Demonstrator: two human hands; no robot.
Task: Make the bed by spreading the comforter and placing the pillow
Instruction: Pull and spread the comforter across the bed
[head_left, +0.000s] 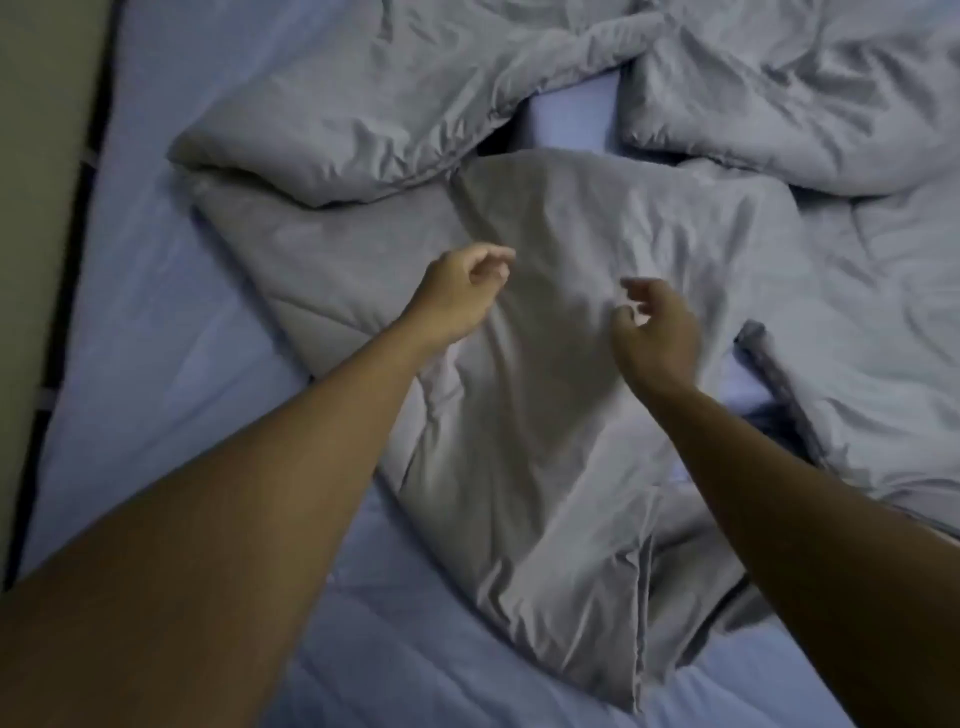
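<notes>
Hovering blurred over the comforter (545, 467), left hand (457, 291) and right hand (657, 332) show loose, empty grips.

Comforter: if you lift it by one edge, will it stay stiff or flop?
Probably floppy: the comforter lies in soft folds and creases. Likely light for its bulk, since it looks puffy. It may slide rather than roll on the smooth sheet.

Comforter (545, 415) was solid grey; faint quilt-stitch lines showed at left corner; folds read lighter grey, creases darker. Edge strip (774, 364) at right looked darker grey, mottled. Bed sheet (156, 312) was pale lavender-blue, plain. Wall (36, 156) at left was beige, plain. Gap (67, 270) btwn wall & bed was black w/ couple pale bands across.
</notes>
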